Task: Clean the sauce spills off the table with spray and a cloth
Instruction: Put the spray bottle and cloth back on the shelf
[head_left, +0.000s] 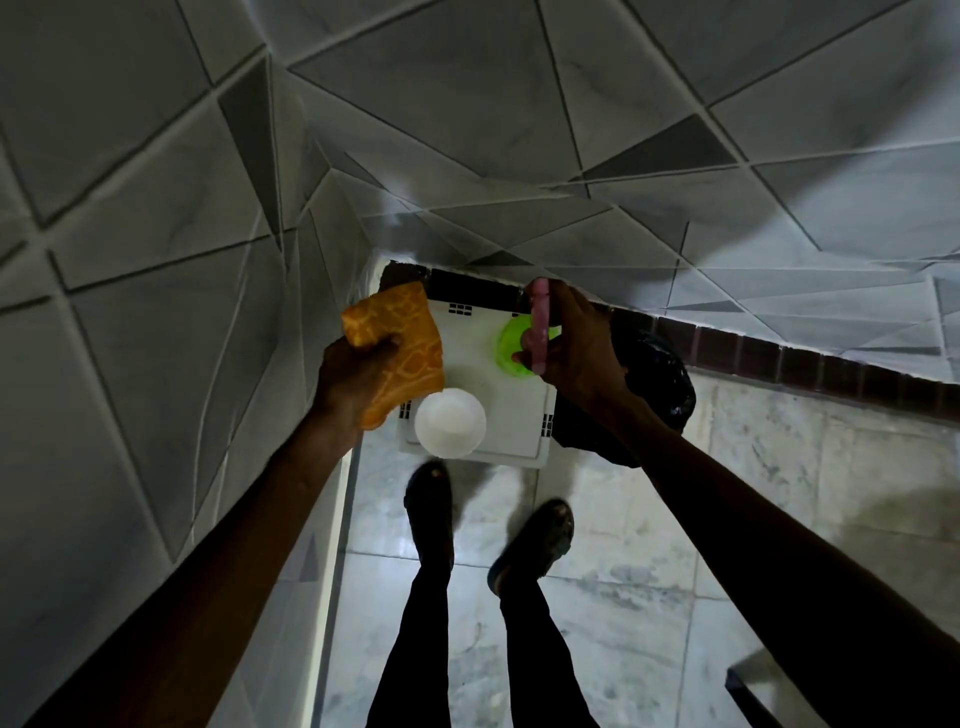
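Both arms reach forward and down over a small white plastic table (501, 405) set in a tiled corner. The left hand (353, 376) grips a bunched orange patterned cloth (410, 332) above the table's left edge, fingers curled round it. The right hand (576, 348) pinches a pink sprayer (540, 317) over a green round thing (508, 340). A white bowl (450, 422) sits on the table's near edge, and a black bag (662, 384) lies beside the table.

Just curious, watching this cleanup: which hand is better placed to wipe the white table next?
Left. The left hand grips the orange cloth over the white table; the right hand is busy holding a pink object.
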